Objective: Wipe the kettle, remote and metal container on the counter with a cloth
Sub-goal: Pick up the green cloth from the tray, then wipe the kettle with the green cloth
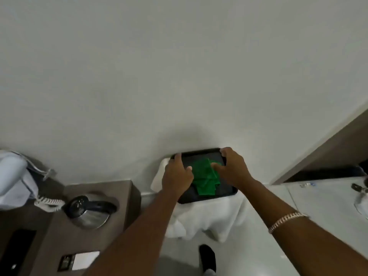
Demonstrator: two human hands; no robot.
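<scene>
A folded green cloth [206,179] lies on a black tray [227,193], which rests on a stand draped in white fabric [215,218] against the wall. My left hand [176,177] grips the tray's left edge, thumb beside the cloth. My right hand [232,168] grips the tray's far right corner, its thumb touching the cloth. A steel kettle [89,211] with a black lid and handle stands on the brown counter [119,188] to the left, apart from both hands. I cannot make out a remote or a metal container with certainty.
A white corded phone [15,176] sits at the far left, its coiled cord beside the kettle. A white card [84,259] and a dark flat object [20,251] lie on the counter's near part. A glass item [361,204] stands on the white surface at right. A shoe [207,257] shows below.
</scene>
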